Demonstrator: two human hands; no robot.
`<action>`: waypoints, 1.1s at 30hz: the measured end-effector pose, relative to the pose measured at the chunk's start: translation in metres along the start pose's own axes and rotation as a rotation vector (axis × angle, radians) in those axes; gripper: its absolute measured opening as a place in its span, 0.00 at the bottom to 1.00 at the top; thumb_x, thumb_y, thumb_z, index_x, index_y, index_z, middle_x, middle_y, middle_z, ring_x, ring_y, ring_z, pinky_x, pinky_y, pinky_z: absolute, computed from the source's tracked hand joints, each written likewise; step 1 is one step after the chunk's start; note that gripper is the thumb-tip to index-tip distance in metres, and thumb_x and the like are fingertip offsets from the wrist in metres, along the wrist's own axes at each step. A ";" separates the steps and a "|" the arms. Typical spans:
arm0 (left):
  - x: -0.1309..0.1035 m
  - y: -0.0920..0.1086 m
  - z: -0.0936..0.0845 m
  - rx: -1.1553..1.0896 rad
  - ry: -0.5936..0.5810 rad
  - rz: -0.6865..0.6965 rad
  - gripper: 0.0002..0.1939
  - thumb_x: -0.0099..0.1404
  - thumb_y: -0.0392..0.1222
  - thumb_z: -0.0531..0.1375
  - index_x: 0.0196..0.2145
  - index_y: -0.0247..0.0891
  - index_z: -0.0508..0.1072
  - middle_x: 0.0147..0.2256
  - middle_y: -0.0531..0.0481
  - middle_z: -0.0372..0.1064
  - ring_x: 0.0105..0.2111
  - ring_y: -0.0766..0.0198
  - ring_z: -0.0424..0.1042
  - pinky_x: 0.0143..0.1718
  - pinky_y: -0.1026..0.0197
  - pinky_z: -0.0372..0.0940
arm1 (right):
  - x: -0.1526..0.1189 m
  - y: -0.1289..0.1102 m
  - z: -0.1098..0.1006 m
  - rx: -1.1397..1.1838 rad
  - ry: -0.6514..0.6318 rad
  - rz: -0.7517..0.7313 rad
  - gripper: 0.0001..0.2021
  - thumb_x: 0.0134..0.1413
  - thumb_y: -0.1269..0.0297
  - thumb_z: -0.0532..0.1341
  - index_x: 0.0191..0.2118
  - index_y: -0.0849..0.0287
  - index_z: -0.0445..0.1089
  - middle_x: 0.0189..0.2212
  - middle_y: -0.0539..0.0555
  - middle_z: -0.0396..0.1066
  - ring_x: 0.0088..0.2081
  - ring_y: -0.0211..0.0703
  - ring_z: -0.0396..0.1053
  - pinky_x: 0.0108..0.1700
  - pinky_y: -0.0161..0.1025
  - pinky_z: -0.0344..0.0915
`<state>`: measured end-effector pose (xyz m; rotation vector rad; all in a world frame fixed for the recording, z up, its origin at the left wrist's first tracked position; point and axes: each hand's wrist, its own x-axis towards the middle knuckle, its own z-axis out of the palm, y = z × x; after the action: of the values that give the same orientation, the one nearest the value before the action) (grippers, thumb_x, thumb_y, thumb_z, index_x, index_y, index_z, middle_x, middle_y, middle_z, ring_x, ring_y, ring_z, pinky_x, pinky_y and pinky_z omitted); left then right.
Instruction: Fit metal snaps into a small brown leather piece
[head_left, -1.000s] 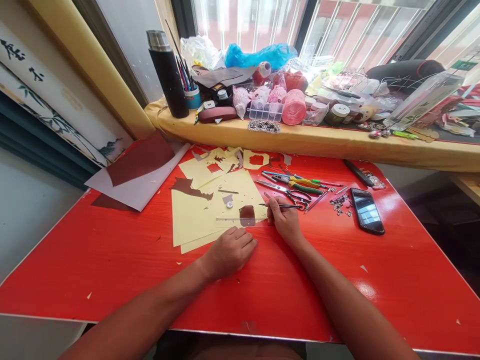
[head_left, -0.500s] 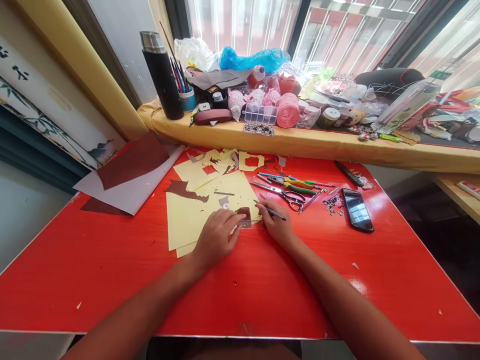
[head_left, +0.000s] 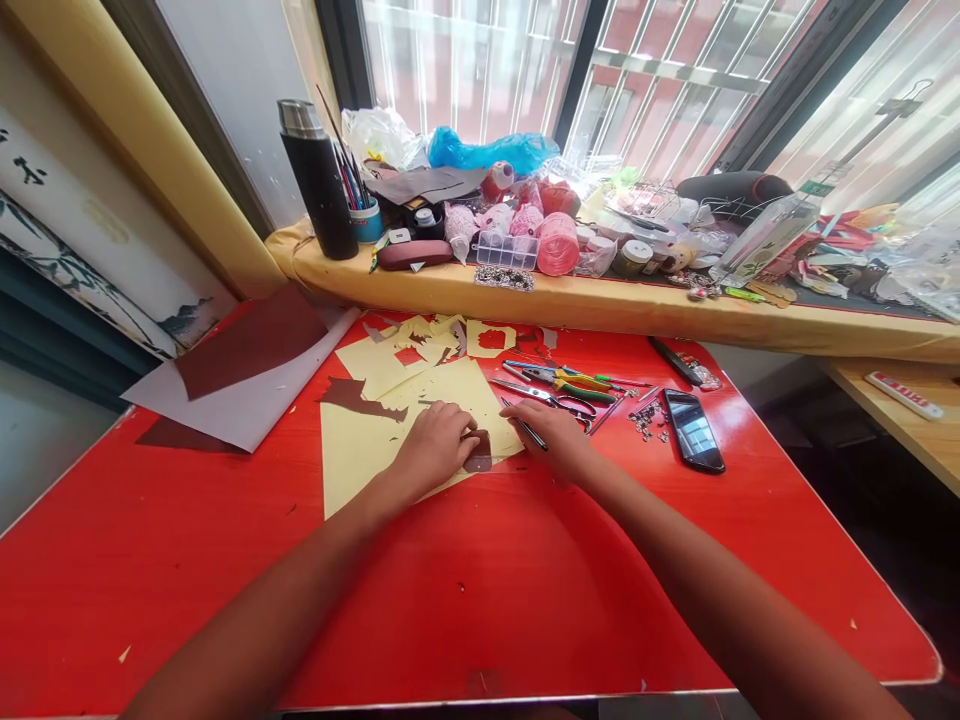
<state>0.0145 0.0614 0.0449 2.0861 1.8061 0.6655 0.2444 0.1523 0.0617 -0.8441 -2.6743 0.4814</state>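
My left hand (head_left: 436, 445) rests on the yellow sheets (head_left: 356, 455), its fingers bent and pressed together at the left edge of a small dark brown piece (head_left: 478, 455). That piece has rounded upper corners and looks like paper or thin card. My right hand (head_left: 551, 432) grips a slim black pen-like tool (head_left: 534, 435), its back end slanting towards me. Whether it is a pen or a craft knife I cannot tell. The right fingertips are just right of the brown piece, apart from it. A torn brown scrap (head_left: 360, 397) lies beyond my left hand.
Scissors (head_left: 551, 395), pliers (head_left: 574, 384), small metal bits (head_left: 649, 425) and a phone (head_left: 694, 430) lie to the right on the red table (head_left: 465, 620). Large brown and grey sheets (head_left: 255, 400) are at the left. A crowded window sill (head_left: 420, 290) with a black flask (head_left: 319, 185) runs behind.
The view has tilted and shifted slightly. My left hand has moved over the white round item and grey scrap, hiding them. The tool in my right hand now points more steeply down the picture.
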 end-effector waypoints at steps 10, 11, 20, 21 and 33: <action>-0.003 -0.002 -0.031 -0.331 0.083 -0.183 0.09 0.72 0.46 0.59 0.36 0.43 0.77 0.39 0.47 0.81 0.43 0.52 0.77 0.42 0.52 0.67 | 0.032 0.013 -0.017 -0.319 -0.233 -0.038 0.28 0.61 0.76 0.64 0.65 0.53 0.73 0.55 0.60 0.78 0.47 0.52 0.79 0.38 0.38 0.67; -0.004 -0.003 -0.034 -0.476 0.108 -0.249 0.08 0.72 0.48 0.61 0.38 0.43 0.77 0.38 0.48 0.81 0.41 0.53 0.78 0.40 0.53 0.67 | 0.030 0.011 -0.014 -0.254 -0.177 0.001 0.25 0.64 0.74 0.62 0.64 0.53 0.74 0.55 0.60 0.79 0.46 0.51 0.79 0.40 0.38 0.68; -0.019 -0.002 -0.029 -1.209 0.279 -0.562 0.22 0.60 0.58 0.71 0.43 0.38 0.78 0.40 0.44 0.80 0.33 0.61 0.76 0.37 0.58 0.67 | 0.000 -0.038 0.036 0.720 0.070 0.272 0.20 0.70 0.48 0.59 0.54 0.57 0.78 0.40 0.56 0.81 0.29 0.41 0.74 0.32 0.38 0.69; -0.021 0.000 -0.027 -1.246 0.283 -0.578 0.23 0.59 0.58 0.71 0.43 0.38 0.78 0.40 0.45 0.80 0.34 0.62 0.76 0.38 0.58 0.67 | 0.001 -0.044 0.038 0.794 0.069 0.280 0.21 0.69 0.47 0.59 0.53 0.57 0.77 0.40 0.56 0.80 0.28 0.40 0.74 0.31 0.37 0.68; -0.043 0.029 -0.022 -1.208 0.194 -0.531 0.23 0.63 0.56 0.69 0.50 0.40 0.74 0.46 0.44 0.78 0.43 0.57 0.77 0.41 0.57 0.68 | -0.001 -0.063 0.031 1.054 0.138 0.358 0.22 0.62 0.40 0.64 0.34 0.56 0.68 0.20 0.47 0.69 0.21 0.37 0.65 0.25 0.35 0.62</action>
<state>0.0226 0.0123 0.0722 0.7421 1.3316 1.3453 0.2025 0.0962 0.0587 -0.9097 -1.7060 1.6219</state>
